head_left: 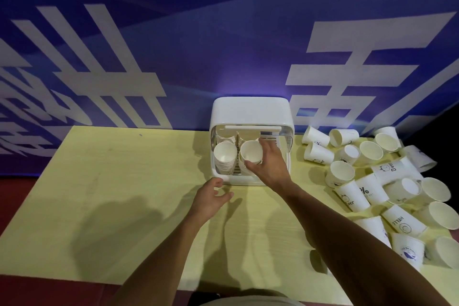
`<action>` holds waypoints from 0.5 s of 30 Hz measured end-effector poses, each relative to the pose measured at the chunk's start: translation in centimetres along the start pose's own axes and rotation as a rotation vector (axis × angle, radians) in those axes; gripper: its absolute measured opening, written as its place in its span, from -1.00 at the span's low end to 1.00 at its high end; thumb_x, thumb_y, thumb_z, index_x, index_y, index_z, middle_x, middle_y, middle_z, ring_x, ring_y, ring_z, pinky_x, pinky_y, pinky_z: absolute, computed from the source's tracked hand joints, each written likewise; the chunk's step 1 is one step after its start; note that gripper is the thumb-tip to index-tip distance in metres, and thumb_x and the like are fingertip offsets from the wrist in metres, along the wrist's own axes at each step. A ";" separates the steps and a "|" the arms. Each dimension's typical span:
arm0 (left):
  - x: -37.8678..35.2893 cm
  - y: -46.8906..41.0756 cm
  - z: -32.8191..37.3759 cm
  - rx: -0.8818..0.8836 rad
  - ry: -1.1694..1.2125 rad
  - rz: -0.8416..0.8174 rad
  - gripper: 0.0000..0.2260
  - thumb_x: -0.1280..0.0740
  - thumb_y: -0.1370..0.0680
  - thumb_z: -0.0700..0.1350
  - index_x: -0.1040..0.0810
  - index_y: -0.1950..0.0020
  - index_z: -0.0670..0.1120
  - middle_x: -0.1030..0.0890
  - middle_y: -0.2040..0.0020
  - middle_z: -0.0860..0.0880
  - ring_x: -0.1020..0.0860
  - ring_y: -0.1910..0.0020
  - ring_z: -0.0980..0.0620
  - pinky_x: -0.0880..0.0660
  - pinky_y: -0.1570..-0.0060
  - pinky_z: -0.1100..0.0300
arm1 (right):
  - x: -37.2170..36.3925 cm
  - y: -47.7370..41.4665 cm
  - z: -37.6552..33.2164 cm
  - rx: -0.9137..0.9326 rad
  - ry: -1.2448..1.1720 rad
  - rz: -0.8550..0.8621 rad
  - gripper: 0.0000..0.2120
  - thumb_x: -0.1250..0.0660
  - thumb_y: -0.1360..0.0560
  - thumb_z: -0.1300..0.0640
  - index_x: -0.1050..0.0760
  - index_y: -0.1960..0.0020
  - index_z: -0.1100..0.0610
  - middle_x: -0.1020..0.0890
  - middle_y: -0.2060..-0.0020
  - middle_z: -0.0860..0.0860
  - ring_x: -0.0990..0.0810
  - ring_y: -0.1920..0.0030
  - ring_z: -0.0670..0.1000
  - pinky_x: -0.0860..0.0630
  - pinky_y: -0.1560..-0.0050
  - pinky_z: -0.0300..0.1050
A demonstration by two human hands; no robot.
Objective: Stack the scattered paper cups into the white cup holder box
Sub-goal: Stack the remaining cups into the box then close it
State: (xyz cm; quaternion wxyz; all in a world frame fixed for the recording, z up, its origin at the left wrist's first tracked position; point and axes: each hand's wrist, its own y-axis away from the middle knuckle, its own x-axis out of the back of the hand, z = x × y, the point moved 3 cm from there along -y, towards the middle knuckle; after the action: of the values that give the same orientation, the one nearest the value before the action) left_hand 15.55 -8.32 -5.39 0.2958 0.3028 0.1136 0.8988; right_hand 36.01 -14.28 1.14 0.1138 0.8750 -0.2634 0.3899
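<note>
The white cup holder box (250, 109) stands at the far edge of the yellow surface (111, 194), right of the middle, with its open front facing the person. Inside it, 1 stack of cups (224, 154) fills the left slot. The right hand (269, 165) reaches into the box and grips a paper cup (251, 152) by its rim, thumb on the near side and fingers (263, 143) on the far side. The cup's mouth tilts toward the camera and it sits atop a second stack just right of the first. The left hand (211, 197) hovers above the surface just in front of the box's near left corner, its fingers loosely curled and holding nothing. The scattered paper cups (403, 221) lie in a heap along the right edge, most on their sides, several touching. A blue banner (173, 45) with white lettering hangs behind the far edge.
</note>
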 end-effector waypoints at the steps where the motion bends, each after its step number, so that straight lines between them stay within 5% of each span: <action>1: 0.1 -0.1 -0.1 0.004 -0.001 -0.001 -0.55 -0.54 -0.43 0.04 -0.51 -0.26 0.01 -0.57 -0.16 0.07 -0.56 -0.05 0.03 -0.46 0.02 0.23 | -0.4 -0.2 0.1 -0.008 0.022 -0.010 -0.30 -0.50 -0.41 -0.10 -0.33 -0.43 0.12 -0.47 -0.32 0.09 -0.46 -0.26 0.11 -0.43 -0.23 -0.03; 15: -0.3 -0.6 -1.5 0.060 0.009 -0.037 -0.53 -0.55 -0.43 0.01 -0.51 -0.28 0.00 -0.57 -0.12 0.05 -0.56 -0.04 0.03 -0.43 0.02 0.25 | -2.9 -0.9 1.5 -0.092 0.106 -0.071 -0.36 -0.45 -0.47 -0.11 -0.37 -0.43 0.16 -0.49 -0.33 0.12 -0.48 -0.28 0.15 -0.49 -0.26 0.05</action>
State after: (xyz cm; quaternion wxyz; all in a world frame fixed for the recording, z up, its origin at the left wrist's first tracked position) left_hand 15.07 -8.05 -6.96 0.3026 0.3052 0.1473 0.8908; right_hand 35.80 -13.01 -2.00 0.1816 0.8556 -0.2437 0.4191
